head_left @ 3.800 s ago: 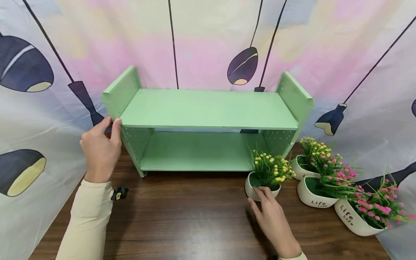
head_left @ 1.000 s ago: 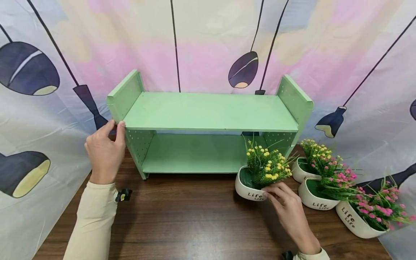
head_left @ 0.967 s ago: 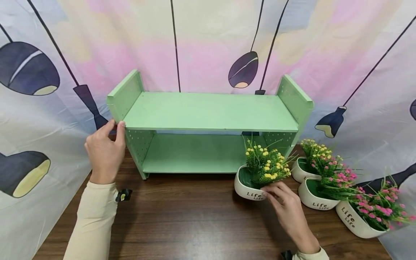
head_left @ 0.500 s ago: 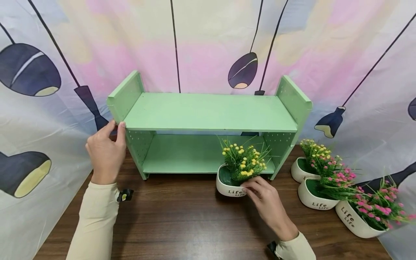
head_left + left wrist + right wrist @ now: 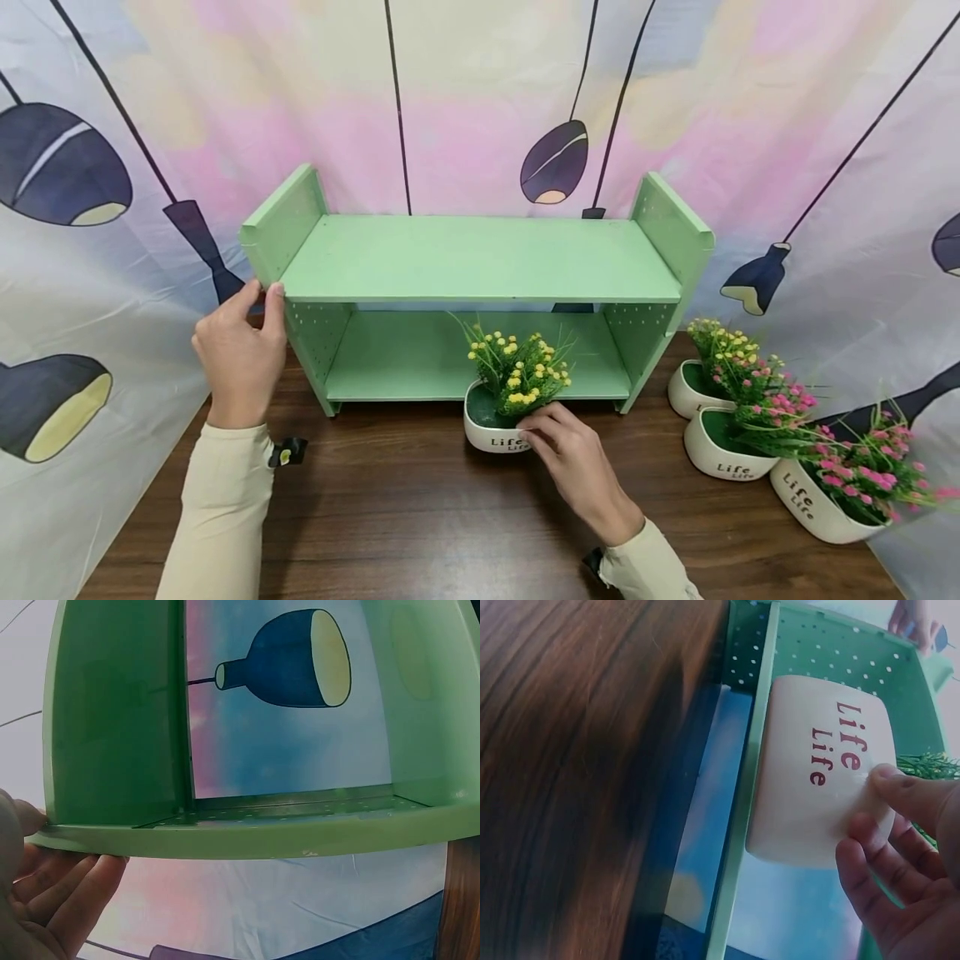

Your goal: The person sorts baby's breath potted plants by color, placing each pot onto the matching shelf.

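A two-tier green shelf (image 5: 480,258) stands against the curtain. At its left side panel, my left hand (image 5: 243,354) pinches the front edge between thumb and fingers; the left wrist view shows the fingers (image 5: 86,900) under that green edge. My right hand (image 5: 573,462) grips the right rim of a white flowerpot (image 5: 495,435) with yellow artificial flowers (image 5: 521,371), in front of the lower shelf board. In the right wrist view the flowerpot's "Life" lettering faces the camera, with the thumb on the rim and fingers on the wall.
To the right, several more white flowerpots sit on the brown wooden table (image 5: 420,517): one with yellow flowers (image 5: 723,337), and two with pink flowers, including the nearest pot (image 5: 817,504). A patterned curtain (image 5: 480,100) hangs behind.
My right hand took hold of the yellow-flowered flowerpot by its rim and moved it left, from the shelf's right end to near its middle. My left hand stays on the side panel.
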The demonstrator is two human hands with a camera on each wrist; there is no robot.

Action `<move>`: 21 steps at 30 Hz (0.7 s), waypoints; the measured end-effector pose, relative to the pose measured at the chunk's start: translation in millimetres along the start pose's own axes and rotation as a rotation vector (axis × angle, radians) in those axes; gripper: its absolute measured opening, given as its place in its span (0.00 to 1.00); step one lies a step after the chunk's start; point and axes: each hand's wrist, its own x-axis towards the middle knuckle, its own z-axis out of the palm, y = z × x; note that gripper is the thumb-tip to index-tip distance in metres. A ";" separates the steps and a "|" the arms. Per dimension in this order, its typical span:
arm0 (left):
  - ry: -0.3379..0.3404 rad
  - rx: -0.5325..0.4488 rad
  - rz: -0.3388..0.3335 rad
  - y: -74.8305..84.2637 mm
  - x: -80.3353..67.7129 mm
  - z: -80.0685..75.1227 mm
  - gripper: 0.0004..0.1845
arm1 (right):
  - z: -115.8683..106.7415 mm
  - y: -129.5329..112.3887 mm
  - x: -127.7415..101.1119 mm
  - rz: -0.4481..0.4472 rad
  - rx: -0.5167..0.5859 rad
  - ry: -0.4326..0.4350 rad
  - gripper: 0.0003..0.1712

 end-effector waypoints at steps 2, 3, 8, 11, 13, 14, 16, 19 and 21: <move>-0.004 0.000 -0.007 0.1 -0.4 -0.4 0.20 | 3.3 -2.5 1.7 -0.009 0.000 -0.002 0.09; -0.006 0.000 -0.008 0.2 -0.4 -0.6 0.20 | 4.8 -3.9 3.0 -0.011 0.001 -0.003 0.09; -0.016 -0.001 -0.018 0.9 -0.4 -0.4 0.20 | 13.6 -10.7 12.3 -0.013 -0.003 -0.018 0.08; -0.016 -0.005 -0.021 0.5 -0.6 0.8 0.20 | 20.2 -13.7 17.6 -0.016 0.006 -0.037 0.07; -0.013 -0.011 -0.022 0.0 -0.9 1.5 0.20 | 25.1 -15.6 21.2 -0.022 0.019 -0.045 0.07; -0.011 -0.013 -0.021 -0.3 -0.8 1.9 0.20 | 27.4 -16.4 23.0 -0.024 0.023 -0.048 0.07; -0.007 -0.017 -0.020 -0.8 -0.7 2.4 0.20 | 32.4 -17.8 26.9 -0.033 0.033 -0.048 0.06; -0.002 -0.018 -0.024 -0.8 -1.0 2.2 0.20 | 38.5 -20.3 33.6 -0.044 0.041 -0.041 0.06; 0.002 -0.016 -0.027 -0.7 -1.7 2.0 0.20 | 42.1 -21.9 37.8 -0.050 0.048 -0.036 0.05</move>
